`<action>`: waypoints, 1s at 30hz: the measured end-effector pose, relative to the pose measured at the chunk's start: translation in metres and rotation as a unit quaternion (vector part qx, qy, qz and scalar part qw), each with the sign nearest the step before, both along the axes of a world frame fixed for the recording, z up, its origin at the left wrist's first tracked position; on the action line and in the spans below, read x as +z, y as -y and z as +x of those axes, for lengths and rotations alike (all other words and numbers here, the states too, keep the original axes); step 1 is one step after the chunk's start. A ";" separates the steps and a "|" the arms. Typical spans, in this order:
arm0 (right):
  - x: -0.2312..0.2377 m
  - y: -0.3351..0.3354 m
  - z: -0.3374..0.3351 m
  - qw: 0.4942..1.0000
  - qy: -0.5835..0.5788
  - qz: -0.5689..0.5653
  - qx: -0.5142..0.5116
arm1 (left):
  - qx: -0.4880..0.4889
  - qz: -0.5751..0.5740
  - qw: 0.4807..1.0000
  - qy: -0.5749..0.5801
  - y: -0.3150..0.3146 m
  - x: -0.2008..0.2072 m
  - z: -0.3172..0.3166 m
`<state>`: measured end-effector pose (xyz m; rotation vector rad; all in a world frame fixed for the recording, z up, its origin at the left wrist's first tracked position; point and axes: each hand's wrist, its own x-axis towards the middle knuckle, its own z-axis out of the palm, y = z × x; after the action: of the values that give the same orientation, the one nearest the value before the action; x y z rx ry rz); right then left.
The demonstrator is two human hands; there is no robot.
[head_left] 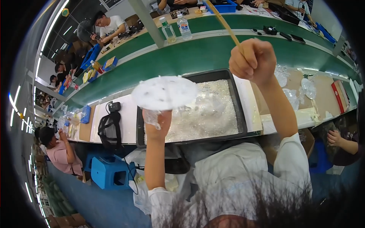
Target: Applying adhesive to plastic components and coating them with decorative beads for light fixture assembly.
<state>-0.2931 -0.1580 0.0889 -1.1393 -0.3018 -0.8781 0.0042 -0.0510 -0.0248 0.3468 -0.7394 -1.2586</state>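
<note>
My left hand (161, 122) is closed beneath a white oval disc (165, 92) with small dark spots and little bumps along its rim, holding it up over the left part of a dark tray. See-through, crinkled material hangs by the fingers, which the disc partly hides. Raised above the tray's right side, my right hand (254, 60) is closed round a thin tan wooden stick (224, 26), which slants up to the left and out of the picture. Glittering whitish granules (205, 123) fill the tray (236, 97), heaped toward its middle.
Left of the tray lie a black mesh bag (110, 129) and a black adapter (113, 106). See-through plastic pieces (307, 88) rest on cardboard at the right. Two bottles (184, 27) stand beyond the green conveyor belt. A blue stool (108, 171) is at lower left. Several people work nearby.
</note>
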 end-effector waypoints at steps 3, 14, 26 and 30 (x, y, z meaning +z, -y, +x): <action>-0.015 0.003 0.003 0.904 -0.277 -0.310 -0.101 | -0.006 -0.100 0.987 0.126 0.007 -0.007 -0.001; -0.025 0.024 0.015 0.981 -0.059 -0.182 -0.019 | -0.057 -0.028 0.996 0.066 0.014 0.012 -0.002; -0.027 0.030 0.010 0.919 -0.160 -0.329 -0.148 | -0.129 -0.077 0.985 0.087 0.036 0.009 0.005; -0.030 0.024 0.012 0.971 -0.107 -0.162 -0.138 | -0.093 -0.059 0.990 0.088 0.044 0.009 0.006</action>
<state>-0.2815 -0.1815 0.0590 -1.5962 -0.1099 -0.9608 0.0099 -0.0946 -0.0161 0.3008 -1.0117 -1.3636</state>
